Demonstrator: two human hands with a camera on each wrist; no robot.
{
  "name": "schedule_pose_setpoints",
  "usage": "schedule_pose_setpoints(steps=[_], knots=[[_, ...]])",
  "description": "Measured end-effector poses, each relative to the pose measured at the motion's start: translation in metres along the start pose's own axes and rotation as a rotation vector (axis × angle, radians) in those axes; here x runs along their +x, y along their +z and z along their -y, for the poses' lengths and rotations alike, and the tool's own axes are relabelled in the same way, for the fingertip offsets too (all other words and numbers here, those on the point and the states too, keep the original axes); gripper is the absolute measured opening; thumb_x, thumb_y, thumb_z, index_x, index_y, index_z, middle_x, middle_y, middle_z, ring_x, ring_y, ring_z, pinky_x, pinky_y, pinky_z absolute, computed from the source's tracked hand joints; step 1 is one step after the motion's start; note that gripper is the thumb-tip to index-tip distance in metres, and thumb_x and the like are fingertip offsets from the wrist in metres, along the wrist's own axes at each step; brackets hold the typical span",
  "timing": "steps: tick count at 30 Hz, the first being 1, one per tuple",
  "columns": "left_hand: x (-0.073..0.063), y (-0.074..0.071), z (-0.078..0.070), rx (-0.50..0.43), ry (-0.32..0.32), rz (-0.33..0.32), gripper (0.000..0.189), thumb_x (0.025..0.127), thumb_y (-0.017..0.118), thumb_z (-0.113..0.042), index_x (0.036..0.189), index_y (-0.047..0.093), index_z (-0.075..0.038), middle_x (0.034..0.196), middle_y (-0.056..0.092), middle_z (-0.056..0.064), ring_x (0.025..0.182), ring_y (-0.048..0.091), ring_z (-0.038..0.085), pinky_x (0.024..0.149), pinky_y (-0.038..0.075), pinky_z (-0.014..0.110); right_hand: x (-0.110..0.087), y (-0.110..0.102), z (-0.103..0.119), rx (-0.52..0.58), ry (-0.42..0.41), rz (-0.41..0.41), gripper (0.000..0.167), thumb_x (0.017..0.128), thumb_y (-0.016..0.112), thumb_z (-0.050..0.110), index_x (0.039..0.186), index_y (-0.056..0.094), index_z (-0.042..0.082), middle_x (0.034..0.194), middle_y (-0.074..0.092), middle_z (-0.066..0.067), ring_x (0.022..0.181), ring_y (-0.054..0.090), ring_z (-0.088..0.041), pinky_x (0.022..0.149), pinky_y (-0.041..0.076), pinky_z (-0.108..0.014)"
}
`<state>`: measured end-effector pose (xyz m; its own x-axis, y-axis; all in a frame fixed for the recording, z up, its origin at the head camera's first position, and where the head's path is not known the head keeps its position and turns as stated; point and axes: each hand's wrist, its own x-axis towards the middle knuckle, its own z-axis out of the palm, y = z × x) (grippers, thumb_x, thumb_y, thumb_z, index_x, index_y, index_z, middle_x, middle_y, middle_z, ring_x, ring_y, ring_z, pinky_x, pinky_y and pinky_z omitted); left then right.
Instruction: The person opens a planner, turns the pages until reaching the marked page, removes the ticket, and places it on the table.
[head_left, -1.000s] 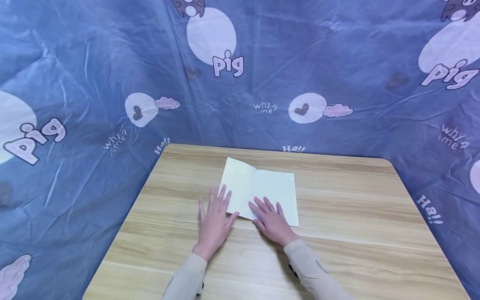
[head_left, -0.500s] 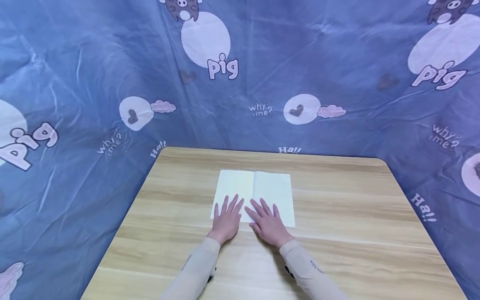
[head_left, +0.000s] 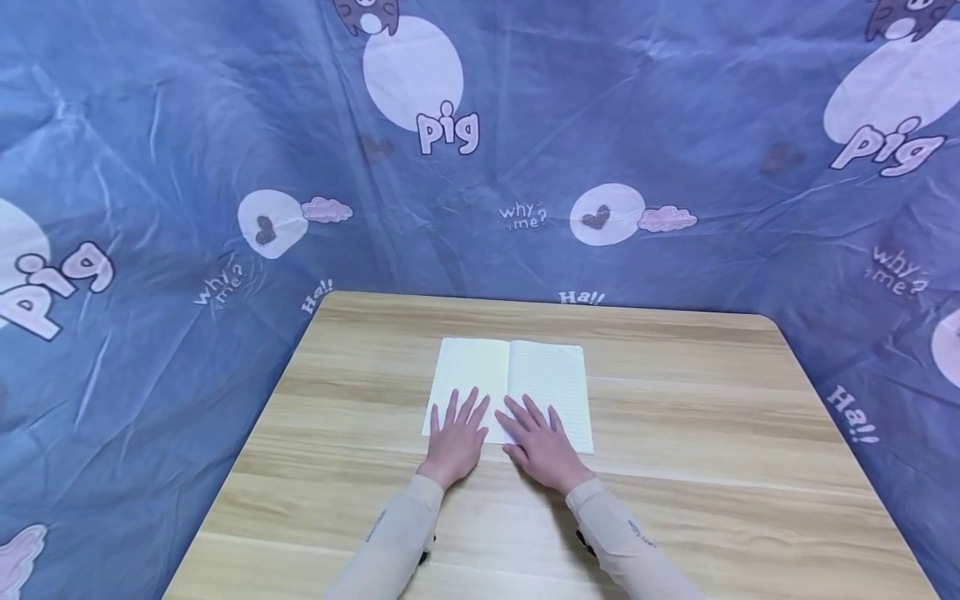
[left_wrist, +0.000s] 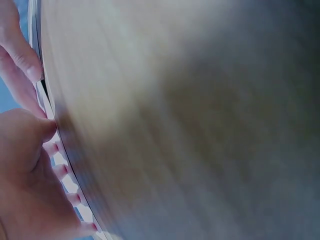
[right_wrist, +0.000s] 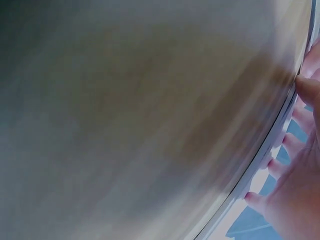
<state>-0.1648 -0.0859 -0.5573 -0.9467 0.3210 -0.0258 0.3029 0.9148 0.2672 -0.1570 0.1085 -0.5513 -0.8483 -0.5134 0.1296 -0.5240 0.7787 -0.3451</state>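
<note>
An opened notebook (head_left: 472, 367) lies on the wooden table, its left page blank and its right page ruled. My left hand (head_left: 456, 437) rests on the lower part of the left page with fingers straight and spread. On the lower part of the right page, beside the fold, lies my right hand (head_left: 546, 450), its fingers also extended. In the left wrist view the left hand (left_wrist: 30, 175) shows its fingertips down on the page, with part of the other hand beyond. The right wrist view has the right hand (right_wrist: 295, 175) at its right edge, fingertips on the paper.
The wooden table (head_left: 712, 417) has rounded far corners and light grain. Behind it and along both sides hangs a blue cloth (head_left: 465, 233) printed with pigs, clouds and lettering.
The left page, lifted and slanted one second ago, now lies flat. My left hand has moved from the notebook's left edge onto that page. The right hand stays on the right page.
</note>
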Motion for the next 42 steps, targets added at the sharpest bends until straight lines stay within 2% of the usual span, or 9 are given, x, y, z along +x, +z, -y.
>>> schedule_pose_setpoints(steps=[7,14,20,25,28,36,42], knots=[[0.001,0.002,0.001,-0.007,-0.001,0.0,0.053,0.105,0.04,-0.032,0.156,0.029,-0.02,0.163,0.018,0.003,0.148,0.008,0.036,0.113,0.007,0.065,0.001,-0.015,-0.02,0.046,0.066,0.003,0.054,0.099,0.058,0.029,0.147,0.045,0.009,0.157,0.031,-0.016,0.144,0.022,-0.041,0.106,0.016,-0.073],[0.001,0.004,0.002,-0.016,-0.001,-0.003,0.053,0.105,0.04,-0.032,0.156,0.029,-0.02,0.163,0.018,0.003,0.148,0.007,0.036,0.113,0.006,0.066,0.008,-0.034,-0.056,0.083,0.145,0.007,0.056,0.099,0.056,0.028,0.148,0.041,0.003,0.156,0.03,-0.021,0.143,0.022,-0.044,0.105,0.014,-0.076],[0.0,0.004,0.003,-0.022,0.004,-0.027,0.052,0.104,0.043,-0.029,0.154,0.034,-0.018,0.162,0.023,0.005,0.147,0.012,0.038,0.112,0.008,0.067,0.024,-0.046,-0.09,0.121,0.244,0.015,0.061,0.099,0.057,0.03,0.149,0.037,0.0,0.155,0.029,-0.022,0.142,0.022,-0.045,0.105,0.014,-0.075],[-0.001,0.003,0.002,-0.019,0.002,-0.03,0.052,0.104,0.043,-0.03,0.154,0.033,-0.019,0.162,0.023,0.004,0.147,0.012,0.037,0.112,0.009,0.067,0.041,-0.054,-0.105,0.151,0.287,0.031,0.063,0.1,0.055,0.03,0.149,0.033,-0.002,0.154,0.027,-0.026,0.142,0.021,-0.047,0.104,0.015,-0.076],[-0.001,0.001,0.001,-0.026,0.002,-0.031,0.052,0.105,0.042,-0.03,0.154,0.033,-0.019,0.162,0.022,0.004,0.148,0.012,0.037,0.112,0.009,0.067,0.051,-0.057,-0.111,0.125,0.31,0.045,0.062,0.1,0.054,0.029,0.149,0.033,-0.003,0.154,0.027,-0.027,0.142,0.02,-0.046,0.104,0.015,-0.076],[-0.001,0.001,0.0,0.008,-0.019,-0.02,0.052,0.105,0.042,-0.032,0.155,0.032,-0.021,0.162,0.022,0.002,0.148,0.012,0.036,0.113,0.01,0.066,0.085,-0.064,-0.119,0.081,0.276,0.099,0.066,0.099,0.055,0.039,0.15,0.035,0.002,0.157,0.024,-0.024,0.144,0.016,-0.045,0.105,0.01,-0.076],[-0.001,0.004,0.001,0.04,-0.014,-0.029,0.052,0.104,0.042,-0.034,0.154,0.032,-0.022,0.162,0.022,0.001,0.148,0.013,0.036,0.113,0.012,0.065,0.098,-0.069,-0.116,0.09,0.238,0.101,0.064,0.096,0.058,0.039,0.143,0.045,-0.002,0.155,0.026,-0.027,0.142,0.018,-0.049,0.103,0.011,-0.078]])
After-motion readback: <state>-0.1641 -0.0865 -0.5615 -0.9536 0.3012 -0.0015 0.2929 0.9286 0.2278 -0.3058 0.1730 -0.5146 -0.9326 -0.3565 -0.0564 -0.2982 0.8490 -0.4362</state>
